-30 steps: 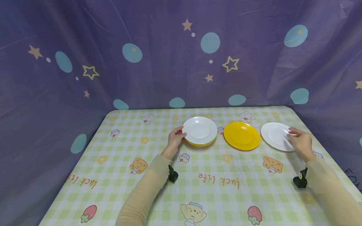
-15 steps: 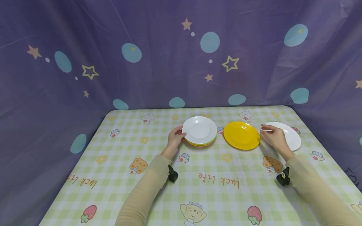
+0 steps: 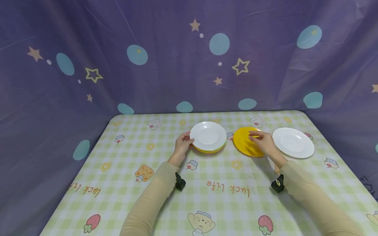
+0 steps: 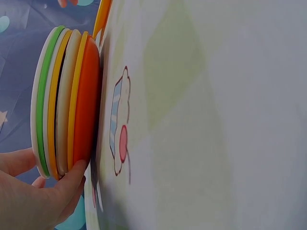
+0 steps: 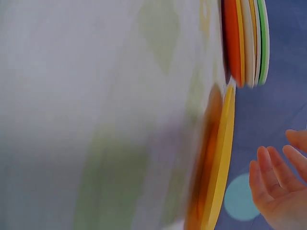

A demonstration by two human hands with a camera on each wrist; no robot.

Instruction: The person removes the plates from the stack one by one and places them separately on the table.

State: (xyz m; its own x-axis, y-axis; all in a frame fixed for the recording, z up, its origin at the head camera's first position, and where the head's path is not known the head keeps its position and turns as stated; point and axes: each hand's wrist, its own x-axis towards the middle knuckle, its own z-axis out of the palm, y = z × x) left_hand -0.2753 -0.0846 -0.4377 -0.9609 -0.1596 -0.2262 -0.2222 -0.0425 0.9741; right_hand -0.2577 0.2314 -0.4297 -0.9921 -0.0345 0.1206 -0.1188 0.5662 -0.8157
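"Where are your hands?"

"My left hand (image 3: pixel 182 147) pinches the left edge of a stack of plates (image 3: pixel 208 136), with digits above and below the layers. My right hand (image 3: pixel 264 142) hangs over the right part of a yellow plate (image 3: pixel 242 144), fingers spread a little apart, holding nothing."

"Is it touching that plate?"

"No. The right wrist view shows a gap between the hand and the plate."

"Tell me how the plates lie."

"They are on a green-and-white checked tablecloth (image 3: pixel 224 209). The stack is leftmost: white on top, a green rim just beneath, then mostly white, cream and yellow layers, with orange at the bottom. Next, to its right, the yellow plate lies flat, a little apart from the stack. Farthest right, just beside the yellow one, is a loose white plate (image 3: pixel 293 142)."

"How would you handle this well?"

"My judgement: the left hand does best as a steady clamp, light but spanning every layer, so none slides. If the right takes the yellow plate, I'd come in low at the rim, slip fingertips beneath and set the thumb on top. It looks glossy, so a shallow pinch could slip. I'd lift it level, without nudging its neighbours."
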